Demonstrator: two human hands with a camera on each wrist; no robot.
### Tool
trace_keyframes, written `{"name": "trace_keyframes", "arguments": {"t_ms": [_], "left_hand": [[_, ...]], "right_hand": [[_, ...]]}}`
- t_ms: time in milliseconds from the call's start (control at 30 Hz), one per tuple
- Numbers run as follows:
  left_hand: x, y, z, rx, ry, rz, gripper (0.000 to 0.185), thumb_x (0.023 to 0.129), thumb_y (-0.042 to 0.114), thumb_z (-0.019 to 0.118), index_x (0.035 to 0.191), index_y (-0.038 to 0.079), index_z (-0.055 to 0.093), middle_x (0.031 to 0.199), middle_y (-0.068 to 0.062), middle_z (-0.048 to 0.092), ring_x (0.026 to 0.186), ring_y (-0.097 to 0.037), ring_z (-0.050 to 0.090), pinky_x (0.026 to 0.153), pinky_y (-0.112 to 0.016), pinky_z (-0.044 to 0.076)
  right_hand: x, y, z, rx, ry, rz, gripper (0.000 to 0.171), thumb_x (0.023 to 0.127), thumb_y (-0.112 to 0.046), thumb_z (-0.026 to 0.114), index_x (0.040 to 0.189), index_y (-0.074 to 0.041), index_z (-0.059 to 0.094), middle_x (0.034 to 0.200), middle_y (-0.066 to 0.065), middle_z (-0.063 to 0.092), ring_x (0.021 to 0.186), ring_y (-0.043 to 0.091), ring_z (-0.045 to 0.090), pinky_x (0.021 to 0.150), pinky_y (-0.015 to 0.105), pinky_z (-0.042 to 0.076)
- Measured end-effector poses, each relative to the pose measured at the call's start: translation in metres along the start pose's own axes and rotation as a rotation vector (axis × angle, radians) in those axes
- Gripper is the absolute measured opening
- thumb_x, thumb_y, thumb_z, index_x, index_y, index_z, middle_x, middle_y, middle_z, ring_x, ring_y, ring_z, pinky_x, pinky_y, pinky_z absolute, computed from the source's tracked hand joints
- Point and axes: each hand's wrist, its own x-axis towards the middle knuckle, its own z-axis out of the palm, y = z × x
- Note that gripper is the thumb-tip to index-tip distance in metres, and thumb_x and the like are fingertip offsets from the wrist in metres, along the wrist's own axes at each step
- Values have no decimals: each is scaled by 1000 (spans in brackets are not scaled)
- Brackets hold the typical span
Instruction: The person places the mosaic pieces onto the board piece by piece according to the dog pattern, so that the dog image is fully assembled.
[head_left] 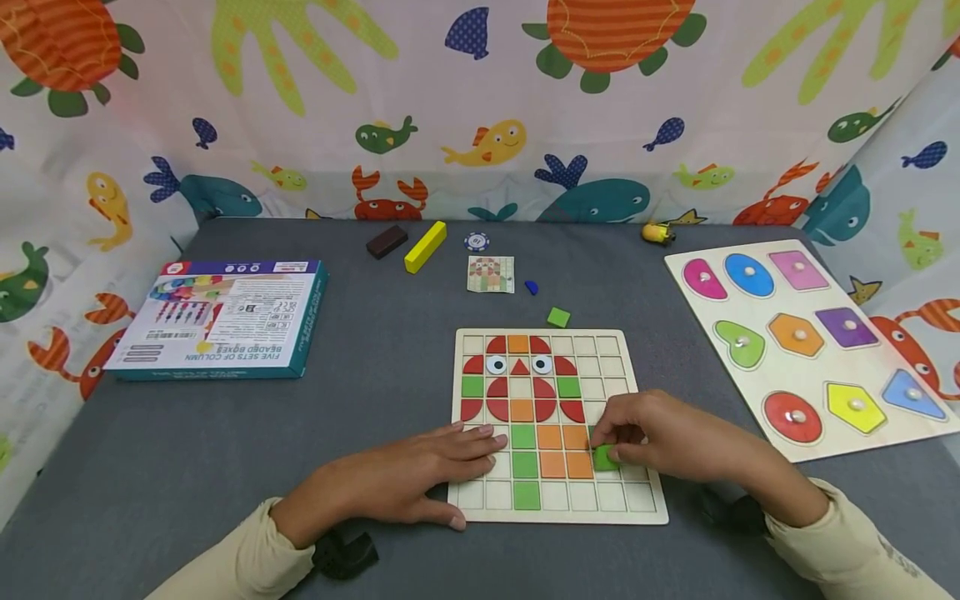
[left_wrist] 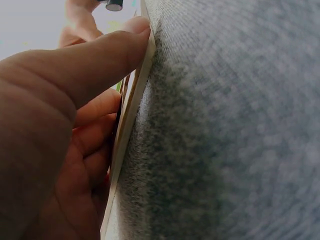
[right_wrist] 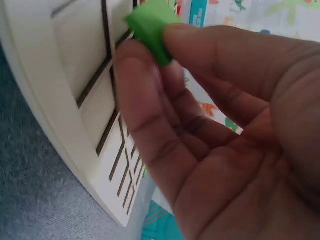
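A white wooden grid board [head_left: 626, 500] lies on the table, with red, orange and green pieces in several of its cells and two round eye pieces near the top. My right hand [head_left: 671, 437] pinches a green square tile [right_wrist: 152, 27] between thumb and fingers, just right of the orange squares [head_left: 566, 452]. In the head view that tile looks slightly tilted; whether it touches the cell is hidden. My left hand [head_left: 412, 471] rests with extended fingers on the board's left side, its thumb [left_wrist: 107, 60] at the board's edge.
Beyond the board lie a loose green tile [head_left: 558, 317], a small blue piece [head_left: 531, 287], a pattern card [head_left: 491, 274], a poker chip [head_left: 476, 242], and yellow [head_left: 425, 247] and dark brown [head_left: 387, 242] blocks. A box [head_left: 217, 321] stands left, a shape puzzle [head_left: 765, 292] right.
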Motion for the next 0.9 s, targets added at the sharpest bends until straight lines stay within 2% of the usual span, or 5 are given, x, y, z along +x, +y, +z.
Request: {"name": "trace_keyframes", "arguments": {"t_ms": [133, 333, 467, 633, 900], "left_hand": [[-2, 0, 0, 10, 4, 4, 74, 93, 42, 63, 152, 9, 33, 160, 1, 19, 147, -16, 11, 118, -38, 12], [-1, 0, 1, -7, 13, -3, 76, 93, 43, 62, 153, 10, 30, 160, 3, 19, 147, -15, 12, 118, -37, 13], [-1, 0, 0, -14, 14, -8, 76, 93, 43, 63, 153, 11, 29, 160, 3, 19, 147, -14, 11, 118, -37, 12], [0, -1, 0, -7, 9, -2, 76, 93, 43, 63, 153, 11, 29, 160, 2, 19, 147, -14, 11, 118, -37, 11], [1, -1, 0, -16, -1, -4, 76, 93, 43, 63, 153, 10, 30, 160, 3, 19, 147, -14, 11, 118, -37, 11]], "right_hand": [[-2, -4, 5, -24, -2, -20, 19, 87, -5, 71, 97, -21, 71, 92, -13, 63, 78, 6, 56, 66, 25, 51], [-2, -5, 14, -72, 57, -4, 22, 85, -1, 70, 95, -21, 69, 92, -12, 59, 79, 7, 54, 66, 24, 50], [1, -4, 16, -111, 77, -8, 23, 84, 0, 70, 93, -21, 67, 87, -12, 56, 75, 8, 52, 63, 22, 47], [9, -3, 10, -110, 86, -26, 17, 87, -5, 72, 98, -18, 69, 88, -12, 59, 76, 6, 53, 65, 23, 49], [35, 10, -12, -121, 214, -59, 17, 92, -9, 67, 108, -11, 72, 102, -4, 66, 90, 10, 57, 76, 32, 54]]}}
